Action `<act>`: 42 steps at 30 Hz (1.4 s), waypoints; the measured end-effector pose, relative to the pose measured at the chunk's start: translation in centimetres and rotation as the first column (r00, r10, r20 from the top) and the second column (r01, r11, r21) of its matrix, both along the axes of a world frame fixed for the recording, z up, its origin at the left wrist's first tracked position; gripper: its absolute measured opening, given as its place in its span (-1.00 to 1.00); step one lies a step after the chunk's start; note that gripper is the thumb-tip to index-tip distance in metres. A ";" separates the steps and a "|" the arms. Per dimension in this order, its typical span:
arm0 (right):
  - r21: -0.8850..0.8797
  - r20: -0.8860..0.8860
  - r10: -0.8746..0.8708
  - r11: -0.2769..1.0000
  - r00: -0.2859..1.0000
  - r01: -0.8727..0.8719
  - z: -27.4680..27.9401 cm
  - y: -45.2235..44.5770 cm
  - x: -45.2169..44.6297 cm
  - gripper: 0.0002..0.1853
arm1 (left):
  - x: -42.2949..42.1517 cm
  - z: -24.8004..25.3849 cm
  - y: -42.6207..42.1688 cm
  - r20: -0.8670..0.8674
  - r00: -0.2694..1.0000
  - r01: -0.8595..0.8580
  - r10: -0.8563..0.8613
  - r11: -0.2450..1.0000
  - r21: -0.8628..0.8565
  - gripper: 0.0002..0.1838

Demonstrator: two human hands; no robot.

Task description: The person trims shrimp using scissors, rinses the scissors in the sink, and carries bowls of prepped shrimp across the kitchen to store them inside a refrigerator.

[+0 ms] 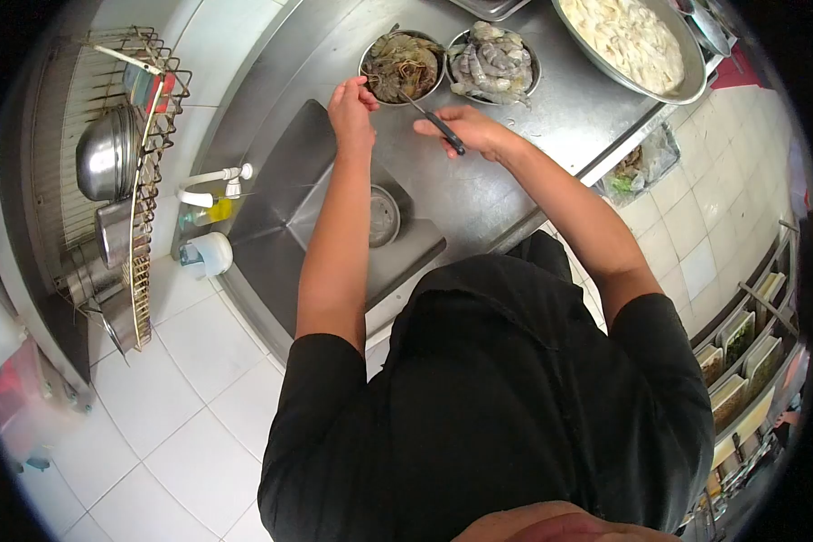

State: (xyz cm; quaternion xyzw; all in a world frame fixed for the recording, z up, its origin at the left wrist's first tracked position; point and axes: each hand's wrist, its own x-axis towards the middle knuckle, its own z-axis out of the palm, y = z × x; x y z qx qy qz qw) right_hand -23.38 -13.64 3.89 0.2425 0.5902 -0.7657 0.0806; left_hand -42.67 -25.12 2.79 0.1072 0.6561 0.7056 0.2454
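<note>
My left hand [352, 110] is at the near-left rim of a round metal bowl [364, 78] filled with dark whole shrimp [403, 61]. Its fingers are curled together, and whatever they may hold is hidden. In my right hand [479, 131] is a small knife [444, 131] with a black handle. The thin blade points up and left toward the shrimp bowl, its tip close to the rim. Beside that bowl on the right stands a second metal bowl [535, 83], heaped with pale grey shrimp [491, 63].
A large metal basin [691, 88] of whitish food stands at the counter's right. Below my left arm lies the sink [321, 212], with a white tap [217, 181] on its left. A wire rack [140, 226] holds metal bowls. A plastic-lined container [641, 167] is beyond the counter edge.
</note>
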 end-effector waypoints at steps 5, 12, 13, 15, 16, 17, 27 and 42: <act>-0.022 -0.002 -0.059 0.998 0.998 0.059 -0.1 0.6 -2.7 -0.55 | 0.1 -0.2 -0.3 0.042 0.999 -0.012 0.011 0.999 0.029 -0.78; 0.026 -0.082 -0.039 0.999 0.996 0.041 -1.9 0.5 -3.7 -0.62 | 0.2 -0.9 -0.8 0.044 0.998 -0.046 0.044 0.997 0.056 -0.79; 0.026 -0.083 -0.025 0.999 0.996 0.027 -2.1 0.2 -3.5 -0.63 | 0.2 -0.9 -1.1 0.057 0.997 -0.052 0.048 0.997 0.061 -0.80; 0.021 -0.097 -0.006 1.000 0.995 0.008 -2.5 -0.6 -2.5 -0.63 | 0.2 -0.9 -1.9 0.085 0.995 -0.060 0.054 0.996 0.072 -0.80; 0.016 -0.108 0.000 1.000 0.994 0.002 -2.5 -1.3 -1.5 -0.64 | 0.3 -1.0 -2.4 0.067 0.997 -0.053 0.049 0.997 0.057 -0.79; 0.010 -0.117 0.005 1.000 0.993 -0.004 -2.4 -2.0 -0.4 -0.64 | 0.4 -1.0 -3.2 0.052 0.998 -0.046 0.044 0.998 0.042 -0.78; 0.367 0.029 -0.093 0.927 0.995 0.076 -3.2 -2.9 16.5 -0.57 | 2.2 -13.0 -26.6 0.110 0.993 0.106 -0.049 0.792 -0.601 -0.82; 0.658 -0.036 -0.297 0.712 0.954 0.246 -3.9 -0.9 19.9 -0.60 | -2.8 -13.1 -32.5 0.305 0.858 -0.335 0.412 0.901 -0.275 -0.86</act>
